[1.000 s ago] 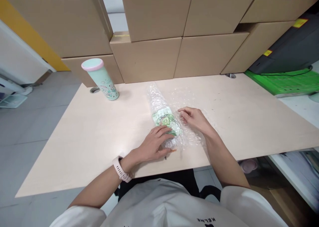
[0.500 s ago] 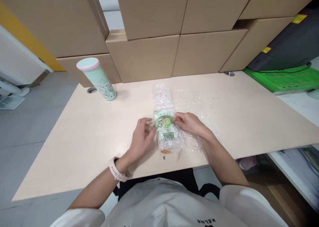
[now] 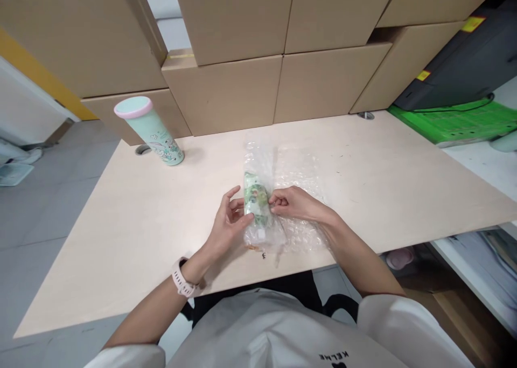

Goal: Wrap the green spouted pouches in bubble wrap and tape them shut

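Observation:
A green-and-white printed packet (image 3: 256,195) lies under clear bubble wrap (image 3: 258,155) near the middle of the table. More of the same wrap spreads flat to its right. My left hand (image 3: 229,220) is at the packet's left side, thumb on its face and fingers curled at the edge, with the index finger raised. From the right, my right hand (image 3: 293,202) pinches the bubble wrap at the packet's right edge. Glare and folds in the plastic blur the print.
A mint tumbler (image 3: 155,133) with a pink rim stands at the back left. Stacked cardboard boxes (image 3: 226,96) line the table's far edge. At right are a green plastic crate (image 3: 464,123) and a dark case (image 3: 444,66). The table's front edge runs close to my body.
The wrapped packet has tipped and looks narrower. My left thumb has come onto its face, and my right hand has shifted slightly left with the wrap. The whole view has also shifted a little.

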### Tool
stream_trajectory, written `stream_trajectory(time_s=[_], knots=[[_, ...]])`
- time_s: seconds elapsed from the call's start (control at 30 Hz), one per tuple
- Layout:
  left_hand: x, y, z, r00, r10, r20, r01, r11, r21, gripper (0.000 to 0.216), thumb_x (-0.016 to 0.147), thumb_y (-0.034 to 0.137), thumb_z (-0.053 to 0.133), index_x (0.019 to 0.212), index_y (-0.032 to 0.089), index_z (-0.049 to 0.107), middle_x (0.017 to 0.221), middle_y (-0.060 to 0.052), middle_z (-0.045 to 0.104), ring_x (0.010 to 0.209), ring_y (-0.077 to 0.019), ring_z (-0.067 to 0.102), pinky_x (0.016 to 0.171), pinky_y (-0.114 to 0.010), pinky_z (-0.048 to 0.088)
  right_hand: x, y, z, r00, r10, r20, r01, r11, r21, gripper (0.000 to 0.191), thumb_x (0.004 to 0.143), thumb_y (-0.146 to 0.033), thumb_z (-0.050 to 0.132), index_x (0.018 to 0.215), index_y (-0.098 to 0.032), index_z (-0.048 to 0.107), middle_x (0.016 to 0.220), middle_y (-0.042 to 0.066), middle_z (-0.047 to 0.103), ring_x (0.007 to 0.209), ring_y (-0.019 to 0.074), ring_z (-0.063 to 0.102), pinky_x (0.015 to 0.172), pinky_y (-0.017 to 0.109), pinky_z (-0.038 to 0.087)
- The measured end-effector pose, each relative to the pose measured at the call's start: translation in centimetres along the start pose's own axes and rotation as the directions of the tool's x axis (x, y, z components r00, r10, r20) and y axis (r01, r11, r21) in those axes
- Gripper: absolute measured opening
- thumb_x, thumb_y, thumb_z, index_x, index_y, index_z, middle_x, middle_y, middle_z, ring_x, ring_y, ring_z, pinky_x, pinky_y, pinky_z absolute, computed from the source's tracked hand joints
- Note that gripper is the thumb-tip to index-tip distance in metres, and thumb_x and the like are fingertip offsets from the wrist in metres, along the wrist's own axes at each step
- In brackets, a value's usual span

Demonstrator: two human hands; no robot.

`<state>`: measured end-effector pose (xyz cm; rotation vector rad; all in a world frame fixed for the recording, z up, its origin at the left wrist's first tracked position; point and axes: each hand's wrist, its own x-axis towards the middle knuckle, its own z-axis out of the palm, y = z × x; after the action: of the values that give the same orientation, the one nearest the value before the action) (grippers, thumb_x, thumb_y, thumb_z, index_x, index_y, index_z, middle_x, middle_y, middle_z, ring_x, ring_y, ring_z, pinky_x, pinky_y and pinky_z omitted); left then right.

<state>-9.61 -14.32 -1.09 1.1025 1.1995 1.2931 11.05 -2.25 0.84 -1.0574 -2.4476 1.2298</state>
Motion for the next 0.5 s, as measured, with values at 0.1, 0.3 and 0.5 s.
stream_trajectory(time_s=[0.1, 0.3, 0.5], knots=[[-0.8, 0.5, 0.6, 0.954, 0.135, 0.269, -0.197, 0.955, 0.22, 0.064, 0.093, 0.042, 0.065, 0.149, 0.032, 0.034, 0.156, -0.012, 0.042, 0.142, -0.0282, 0.044, 0.117, -0.052, 0.038, 0.0, -0.2, 0.1, 1.0, -0.002, 0.013, 0.002, 1.0, 0.011, 0.005, 0.076, -0.02, 0.064, 0.077, -0.019, 0.069, 0.072, 0.0, 0.07, 0.068, 0.017, 0.063, 0.06, 0.025, 0.041], [-1.0, -0.4, 1.7, 0.796, 0.233, 0.559, -0.583, 0.541, 0.606, 0.103, 0.086, 0.055, 0.069, 0.162, 0.029, 0.005, 0.169, -0.016, 0.011, 0.154, -0.0374, 0.015, 0.122, -0.061, 0.022, 0.4, 0.2, 1.0, 0.994, -0.1, 0.052, 0.086, 0.971, 0.224, 0.01, 0.077, -0.026, 0.065, 0.08, -0.019, 0.071, 0.074, 0.002, 0.071, 0.079, 0.0233, 0.066, 0.072, 0.033, 0.052], [-0.8, -1.0, 1.6, 0.786, 0.223, 0.577, -0.617, 0.334, 0.712, 0.101, 0.086, 0.04, 0.068, 0.162, 0.026, 0.004, 0.168, -0.016, 0.016, 0.153, -0.0389, 0.017, 0.122, -0.063, 0.016, 0.3, 0.3, 0.6, 0.969, -0.165, 0.183, 0.09, 0.928, 0.361, 0.016, 0.077, -0.027, 0.067, 0.091, -0.018, 0.071, 0.092, 0.004, 0.075, 0.088, 0.023, 0.068, 0.082, 0.034, 0.055]])
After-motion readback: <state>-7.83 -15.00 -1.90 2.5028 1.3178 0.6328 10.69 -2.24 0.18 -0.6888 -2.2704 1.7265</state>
